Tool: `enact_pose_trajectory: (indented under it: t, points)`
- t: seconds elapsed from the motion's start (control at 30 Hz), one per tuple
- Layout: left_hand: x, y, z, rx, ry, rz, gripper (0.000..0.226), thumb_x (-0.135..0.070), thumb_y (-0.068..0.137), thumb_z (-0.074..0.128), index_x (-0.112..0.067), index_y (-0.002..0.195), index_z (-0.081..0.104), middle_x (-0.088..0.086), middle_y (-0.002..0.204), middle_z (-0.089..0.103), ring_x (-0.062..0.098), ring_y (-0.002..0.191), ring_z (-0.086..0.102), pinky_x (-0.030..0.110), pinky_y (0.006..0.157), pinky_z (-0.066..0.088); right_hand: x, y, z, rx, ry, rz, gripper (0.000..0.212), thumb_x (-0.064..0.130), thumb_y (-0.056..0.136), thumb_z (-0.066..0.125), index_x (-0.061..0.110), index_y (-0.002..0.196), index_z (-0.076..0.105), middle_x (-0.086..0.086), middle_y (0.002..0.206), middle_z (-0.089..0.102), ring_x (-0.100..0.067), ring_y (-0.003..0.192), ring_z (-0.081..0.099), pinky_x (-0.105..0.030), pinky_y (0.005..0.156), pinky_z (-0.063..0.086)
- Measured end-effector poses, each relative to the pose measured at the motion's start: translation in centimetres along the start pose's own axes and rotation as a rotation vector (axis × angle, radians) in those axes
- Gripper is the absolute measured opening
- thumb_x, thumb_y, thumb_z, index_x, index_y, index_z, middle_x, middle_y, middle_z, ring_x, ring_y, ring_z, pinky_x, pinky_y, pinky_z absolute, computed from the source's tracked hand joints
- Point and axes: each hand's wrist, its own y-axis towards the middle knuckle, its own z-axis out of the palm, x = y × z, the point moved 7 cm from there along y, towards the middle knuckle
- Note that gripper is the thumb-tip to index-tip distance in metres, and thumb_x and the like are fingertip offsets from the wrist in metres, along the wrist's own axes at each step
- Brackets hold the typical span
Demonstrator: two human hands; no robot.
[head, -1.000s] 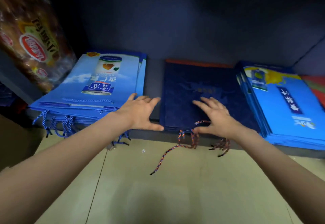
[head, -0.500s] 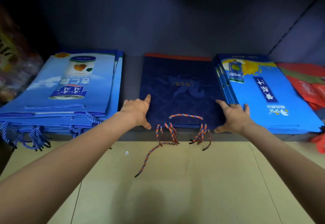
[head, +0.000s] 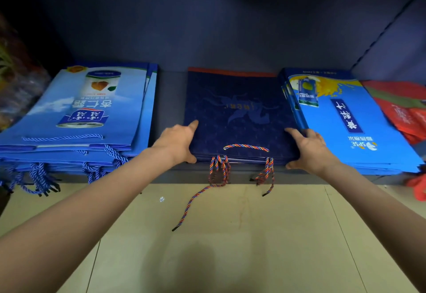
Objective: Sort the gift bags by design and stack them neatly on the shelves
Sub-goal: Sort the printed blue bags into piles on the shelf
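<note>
A stack of dark navy gift bags [head: 232, 113] lies flat in the middle of the low shelf [head: 170, 94], its red-blue cord handles [head: 219, 168] hanging over the front edge. My left hand [head: 177, 143] presses against the stack's left front corner, fingers straight along its side, thumb at the front. On the stack's right front corner rests my right hand [head: 309, 147], fingers straight, thumb at the front edge. A light blue stack with a can picture [head: 76, 113] lies to the left. A bright blue stack with yellow print [head: 345, 120] lies to the right, touching the navy stack.
Red bags [head: 405, 110] lie at the far right of the shelf. Crinkled plastic packets [head: 16, 85] sit at the far left. A beige tiled floor [head: 230, 235] runs in front of the shelf, with one loose cord end trailing on it.
My hands moved from the top of the navy stack to its left and right front corners. The view shifted right, so the stacks sit further left and larger in the picture.
</note>
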Motion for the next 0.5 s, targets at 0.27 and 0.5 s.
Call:
enact_pose_trajectory:
  t: [0.27,0.5]
  points:
    - [-0.2,-0.1,-0.2,0.019,-0.046,0.019,0.100,-0.032,0.075,0.076,-0.013,0.149,0.011,0.015,0.135,0.049,0.032,0.122,0.048,0.037,0.099,0.042,0.3,-0.2,-1.2,0.012,-0.052,-0.024,0.094,0.027,0.071,0.079,0.019,0.146,0.024,-0.020,0.140,0.029,-0.038,0.128,0.031,-0.037,0.108,0.028]
    - [-0.9,-0.7,2.9,0.014,0.083,0.035,0.105,-0.033,0.081,0.070,-0.011,0.149,-0.006,0.025,0.145,0.023,0.036,0.131,0.031,0.038,0.104,0.036,3.8,-0.7,0.1,0.033,-0.261,-0.185,0.093,0.043,0.075,0.072,0.022,0.147,0.017,-0.008,0.150,0.014,-0.032,0.133,0.022,-0.041,0.108,0.027]
